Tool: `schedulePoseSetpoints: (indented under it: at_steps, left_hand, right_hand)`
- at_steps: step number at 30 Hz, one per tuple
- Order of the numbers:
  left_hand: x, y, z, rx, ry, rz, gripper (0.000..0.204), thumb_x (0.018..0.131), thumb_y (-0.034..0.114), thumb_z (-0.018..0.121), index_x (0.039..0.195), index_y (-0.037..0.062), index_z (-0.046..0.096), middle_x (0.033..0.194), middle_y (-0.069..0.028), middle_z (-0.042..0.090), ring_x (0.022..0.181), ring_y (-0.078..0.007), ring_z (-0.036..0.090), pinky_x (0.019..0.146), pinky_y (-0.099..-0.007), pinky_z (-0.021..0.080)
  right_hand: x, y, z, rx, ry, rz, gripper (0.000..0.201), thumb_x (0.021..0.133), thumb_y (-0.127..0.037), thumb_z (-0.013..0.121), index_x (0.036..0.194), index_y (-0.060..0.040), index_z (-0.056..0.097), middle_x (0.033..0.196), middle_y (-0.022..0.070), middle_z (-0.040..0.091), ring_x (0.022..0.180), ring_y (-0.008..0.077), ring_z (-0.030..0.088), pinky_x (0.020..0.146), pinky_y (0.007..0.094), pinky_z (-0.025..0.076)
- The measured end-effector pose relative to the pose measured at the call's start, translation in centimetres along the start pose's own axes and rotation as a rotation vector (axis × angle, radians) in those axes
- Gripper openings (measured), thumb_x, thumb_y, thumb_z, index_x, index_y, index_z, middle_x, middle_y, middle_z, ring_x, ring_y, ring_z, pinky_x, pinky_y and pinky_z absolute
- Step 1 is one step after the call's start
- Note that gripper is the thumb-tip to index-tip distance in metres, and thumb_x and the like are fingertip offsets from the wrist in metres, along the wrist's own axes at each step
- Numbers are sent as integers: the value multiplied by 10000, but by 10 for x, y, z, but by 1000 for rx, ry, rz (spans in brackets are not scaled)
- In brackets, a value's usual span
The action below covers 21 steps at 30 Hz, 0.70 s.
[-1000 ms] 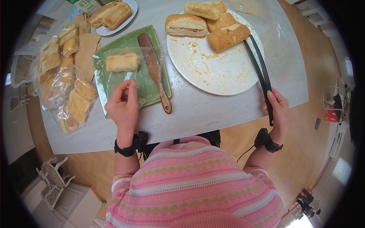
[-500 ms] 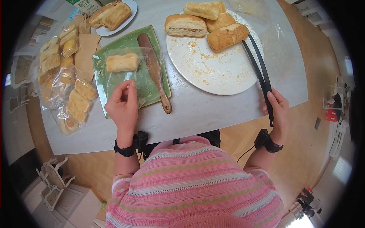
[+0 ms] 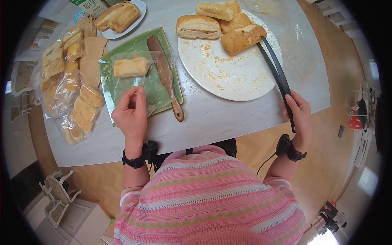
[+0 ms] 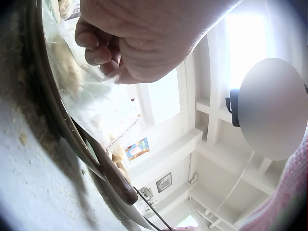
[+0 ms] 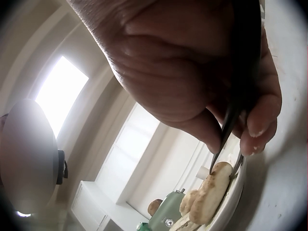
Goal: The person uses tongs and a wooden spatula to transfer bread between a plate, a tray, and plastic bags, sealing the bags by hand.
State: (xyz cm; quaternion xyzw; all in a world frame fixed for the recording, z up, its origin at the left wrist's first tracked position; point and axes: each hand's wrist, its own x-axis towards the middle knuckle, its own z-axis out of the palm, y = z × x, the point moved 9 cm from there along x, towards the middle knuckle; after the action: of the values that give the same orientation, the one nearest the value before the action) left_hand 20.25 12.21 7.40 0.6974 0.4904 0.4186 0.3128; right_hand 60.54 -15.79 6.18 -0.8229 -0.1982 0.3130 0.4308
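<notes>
My left hand (image 3: 130, 109) pinches the edge of a clear plastic bag (image 4: 89, 103) over the square green plate (image 3: 108, 92). A pale bread piece (image 3: 131, 67) lies in the bag. To its right, a wooden spatula (image 3: 163, 67) rests across the plate, handle over the near edge. My right hand (image 3: 300, 110) holds black tongs (image 3: 281, 81) between thumb and fingers. The tong tips are at the right end of a browned bread roll (image 3: 243, 39) on the round white plate (image 3: 241, 87); the right wrist view shows one tip on each side of that end.
Beside that roll are a filled bun (image 3: 199, 27) and other pastries (image 3: 216, 10), with crumbs over the plate. Bagged breads (image 3: 83, 108) and brown paper (image 3: 92, 61) lie at the left. A small plate of pastries (image 3: 141, 18) and a carton (image 3: 93, 6) stand farther back.
The tongs have shifted slightly left and their arms have drawn closer together at the roll. The left hand and the bag have stayed almost still.
</notes>
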Motion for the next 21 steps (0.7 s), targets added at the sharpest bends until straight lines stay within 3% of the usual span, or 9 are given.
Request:
schedulePoseSetpoints:
  at_steps: [21]
  left_hand:
    - [-1,1,2,25,-18,2,142,924,115,729,998,-6,737,662,7,629,601,-34,515,563,-208,424]
  right_hand:
    - [7,-6,-24,-6,66,-14,320,985,-187,632,1223,22,676,741,-33,585,599,42,526,546,213,411]
